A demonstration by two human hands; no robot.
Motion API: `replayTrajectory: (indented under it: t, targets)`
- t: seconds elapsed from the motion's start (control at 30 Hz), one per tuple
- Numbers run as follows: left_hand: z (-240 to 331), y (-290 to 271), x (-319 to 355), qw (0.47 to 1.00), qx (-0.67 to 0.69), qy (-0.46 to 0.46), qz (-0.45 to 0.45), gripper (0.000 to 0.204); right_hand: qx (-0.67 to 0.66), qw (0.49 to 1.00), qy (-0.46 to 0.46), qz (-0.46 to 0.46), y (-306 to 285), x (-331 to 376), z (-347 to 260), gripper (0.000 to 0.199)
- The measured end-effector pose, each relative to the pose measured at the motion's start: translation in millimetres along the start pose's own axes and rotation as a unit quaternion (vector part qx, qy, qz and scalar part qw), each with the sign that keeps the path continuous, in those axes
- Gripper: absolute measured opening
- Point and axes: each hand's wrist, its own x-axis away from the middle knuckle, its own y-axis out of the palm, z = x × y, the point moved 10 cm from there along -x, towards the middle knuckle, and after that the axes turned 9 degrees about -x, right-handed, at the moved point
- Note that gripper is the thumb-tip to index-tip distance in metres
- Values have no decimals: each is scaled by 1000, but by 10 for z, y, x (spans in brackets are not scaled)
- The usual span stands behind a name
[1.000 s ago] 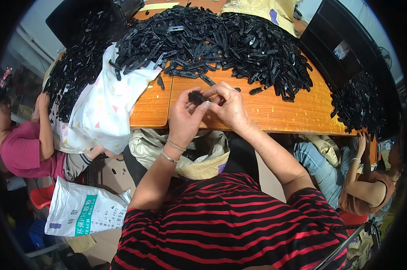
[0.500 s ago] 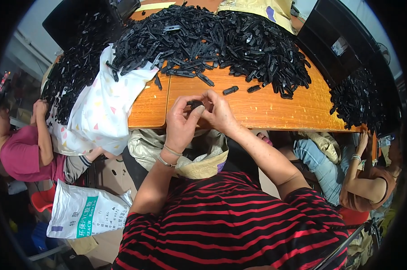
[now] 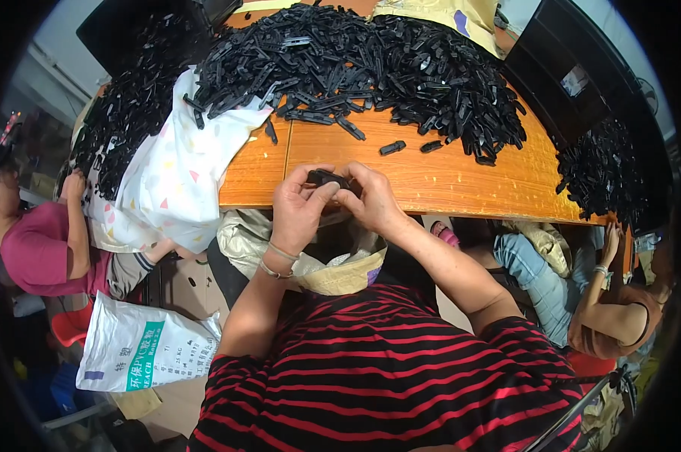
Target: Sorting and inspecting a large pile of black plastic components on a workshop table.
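Observation:
Between both hands, just off the table's near edge, is a small black plastic part [image 3: 327, 178]. My left hand [image 3: 296, 209] pinches its left end with thumb and fingers. My right hand [image 3: 372, 200] closes on its right side, the thumb tips almost meeting. Fingers hide part of its shape. Below the hands, an open beige sack [image 3: 340, 276] rests at my lap. Two loose black parts, a nearer one [image 3: 392, 148] and another [image 3: 431, 146], lie on the wooden table [image 3: 333, 162] beyond my right hand.
A large heap of black plastic parts [image 3: 318, 60] covers the table's far side. A patterned white cloth [image 3: 167, 173] drapes over the left edge. Dark panels [image 3: 574, 75] stand at the right. People work at left [image 3: 46, 245] and right [image 3: 612, 316]. A white printed sack [image 3: 144, 346] lies lower left.
The black part shows more between my fingers, turned lengthwise across them. Both hands have shifted slightly and still hold it. The whole view has moved a little.

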Motion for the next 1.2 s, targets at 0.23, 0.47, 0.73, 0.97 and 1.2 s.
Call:
replayTrajectory:
  t: [0.23, 0.47, 0.73, 0.97, 1.2]
  targets:
    - [-117, -37, -56, 999, -11, -33, -8, 22, 78, 997, 1, -16, -63, -31, -115, 25]
    - [-71, -30, -65, 997, 11, -43, -69, 26, -179, 964, 177, -86, 117, -9, 204, 28]
    - [-51, -43, -29, 997, -51, -36, -47, 22, -40, 995, 66, -67, 21, -17, -3, 29]
    - [-111, -93, 392, 922, -326, -37, -204, 18, 102, 992, -74, -25, -518, -135, -181, 18]
    - [201, -960, -369, 881, -443, 90, 137, 20, 400, 911, -83, -50, -871, -347, 139, 26]
